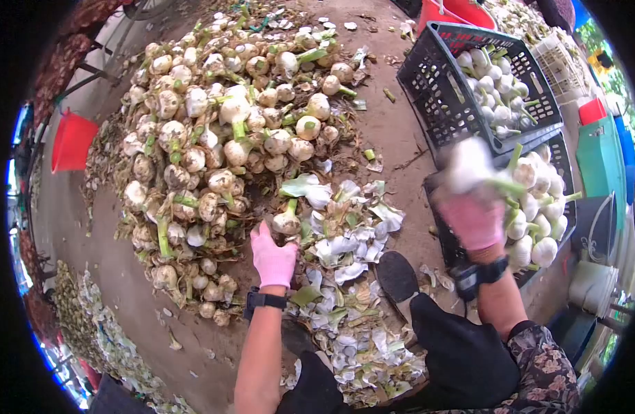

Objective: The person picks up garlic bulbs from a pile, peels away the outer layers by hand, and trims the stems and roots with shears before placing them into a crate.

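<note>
My left hand (pixel 272 259), in a pink glove, is low at the near edge of a large heap of soil-stained garlic (pixel 224 138). Its thumb and fingers close around the near side of a garlic bulb (pixel 286 221) with a short green stem. In my right hand (pixel 474 217), also pink-gloved, is a clean white garlic bulb (pixel 469 164), blurred by motion. This hand is raised at the left side of the near black crate (pixel 567 228), which holds several peeled white bulbs (pixel 538 207) with green stems.
Behind stands another black crate (pixel 438 93) of white garlic. Peeled skins (pixel 352 241) litter the ground between my shoes (pixel 398 276). A red bucket (pixel 74 141) is at left; a red tub (pixel 459 12), a white basket (pixel 559 63) and a grey bucket (pixel 593 224) are at right.
</note>
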`<action>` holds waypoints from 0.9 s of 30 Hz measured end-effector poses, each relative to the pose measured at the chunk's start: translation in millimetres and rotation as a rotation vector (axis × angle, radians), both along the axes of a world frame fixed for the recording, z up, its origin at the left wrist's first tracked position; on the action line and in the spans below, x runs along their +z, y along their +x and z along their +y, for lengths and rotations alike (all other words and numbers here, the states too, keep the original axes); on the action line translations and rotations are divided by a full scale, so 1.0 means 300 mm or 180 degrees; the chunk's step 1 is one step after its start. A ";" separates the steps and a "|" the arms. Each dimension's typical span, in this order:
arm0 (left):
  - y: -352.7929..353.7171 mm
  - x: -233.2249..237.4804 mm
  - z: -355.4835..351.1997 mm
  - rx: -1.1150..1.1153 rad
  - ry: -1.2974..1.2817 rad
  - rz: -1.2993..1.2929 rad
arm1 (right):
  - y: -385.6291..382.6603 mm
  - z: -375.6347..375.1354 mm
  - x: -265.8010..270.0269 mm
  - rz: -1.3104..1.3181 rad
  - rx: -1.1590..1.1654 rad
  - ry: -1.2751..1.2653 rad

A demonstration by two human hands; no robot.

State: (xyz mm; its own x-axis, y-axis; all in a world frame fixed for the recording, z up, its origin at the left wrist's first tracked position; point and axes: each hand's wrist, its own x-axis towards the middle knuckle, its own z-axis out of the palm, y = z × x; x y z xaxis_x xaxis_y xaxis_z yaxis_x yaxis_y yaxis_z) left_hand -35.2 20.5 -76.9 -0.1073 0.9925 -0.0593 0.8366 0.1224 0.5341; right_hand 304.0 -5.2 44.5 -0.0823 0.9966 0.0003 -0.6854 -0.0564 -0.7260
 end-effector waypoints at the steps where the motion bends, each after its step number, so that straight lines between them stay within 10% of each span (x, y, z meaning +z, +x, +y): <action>1: 0.008 -0.028 0.024 -0.0046 -0.0213 0.0044 | 0.086 -0.006 0.020 0.0870 -0.0391 0.0205; 4: 0.051 -0.040 0.077 0.0018 -0.0550 -0.0041 | 0.404 -0.032 0.113 0.1874 -0.1842 0.0787; 10: 0.112 0.057 0.038 0.0298 -0.0606 -0.2170 | 0.285 -0.030 0.034 0.2338 -0.1301 0.0470; 13: 0.172 0.216 -0.022 0.0044 -0.0422 -0.2033 | -0.095 0.064 0.023 -0.2465 0.0258 -0.0967; 15: 0.182 0.272 -0.060 -0.0078 -0.0372 -0.2350 | -0.277 0.041 -0.061 -0.1415 0.0497 -0.0774; 27: 0.157 0.351 -0.165 -0.0413 0.0351 -0.1969 | -0.489 -0.007 -0.030 -0.1530 0.0689 -0.0850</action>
State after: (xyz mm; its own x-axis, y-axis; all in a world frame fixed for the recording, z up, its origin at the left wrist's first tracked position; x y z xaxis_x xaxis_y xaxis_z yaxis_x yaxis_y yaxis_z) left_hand 11.7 -28.9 28.4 0.0354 0.9989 0.0315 0.3741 -0.0425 0.9264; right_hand 157.5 -7.2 35.5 -0.2125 0.9176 -0.3359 -0.2356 -0.3817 -0.8937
